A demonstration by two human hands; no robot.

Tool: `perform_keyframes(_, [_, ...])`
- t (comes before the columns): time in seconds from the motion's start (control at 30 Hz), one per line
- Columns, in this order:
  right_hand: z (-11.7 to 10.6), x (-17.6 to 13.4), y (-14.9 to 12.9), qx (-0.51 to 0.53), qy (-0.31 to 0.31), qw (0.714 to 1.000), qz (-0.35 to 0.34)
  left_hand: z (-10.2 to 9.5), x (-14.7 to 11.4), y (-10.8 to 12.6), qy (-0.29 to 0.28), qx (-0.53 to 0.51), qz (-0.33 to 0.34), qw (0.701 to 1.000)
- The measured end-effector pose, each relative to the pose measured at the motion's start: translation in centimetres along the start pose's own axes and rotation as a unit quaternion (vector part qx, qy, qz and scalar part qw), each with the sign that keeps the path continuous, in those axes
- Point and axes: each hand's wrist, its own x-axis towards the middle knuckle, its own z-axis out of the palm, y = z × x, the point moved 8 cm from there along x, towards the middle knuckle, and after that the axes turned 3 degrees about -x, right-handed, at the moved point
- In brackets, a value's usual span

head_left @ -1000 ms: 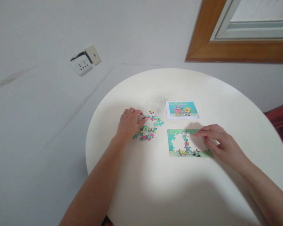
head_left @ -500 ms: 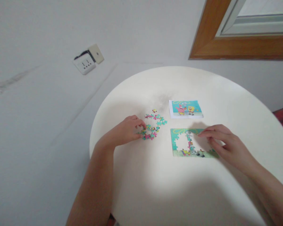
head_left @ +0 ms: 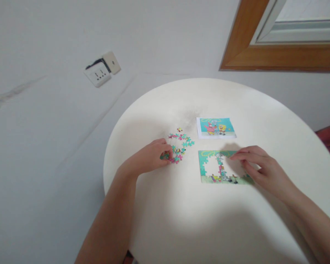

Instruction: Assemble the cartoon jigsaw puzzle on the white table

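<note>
Loose jigsaw pieces [head_left: 178,158] in teal, pink and yellow lie in a small heap left of the middle of the white round table. My left hand [head_left: 155,156] is at the heap's left side, thumb and fingertips drawn together on a puzzle piece that they mostly hide. A partly filled jigsaw puzzle [head_left: 205,179] lies to the right, its border in place and white gaps inside. Over its right part hovers my right hand [head_left: 260,167], fingers stretched out with the thumb apart, covering that corner. Nothing shows in it.
A printed reference picture [head_left: 216,128] of cartoon figures lies behind the puzzle. One piece [head_left: 179,129] sits apart at the back of the heap. The table [head_left: 165,212] stands near a wall with a socket [head_left: 99,74] and a wood-framed window [head_left: 277,57].
My left hand has shifted slightly right into the heap, and its fingers have curled toward the thumb. The right hand stays over the puzzle, nearly still.
</note>
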Motion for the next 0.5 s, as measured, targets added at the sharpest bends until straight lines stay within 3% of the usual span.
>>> perform_keyframes(0.23, [-0.1,0.0,-0.1,0.000,0.006,1.000,-0.007,-0.2,-0.1,-0.2,0.012,-0.009,0.003,1.000])
perform_keyframes(0.5, [0.0,0.1,-0.2,0.005,0.000,1.000,-0.004,-0.3,0.0,-1.1,0.025,-0.046,-0.038,0.998])
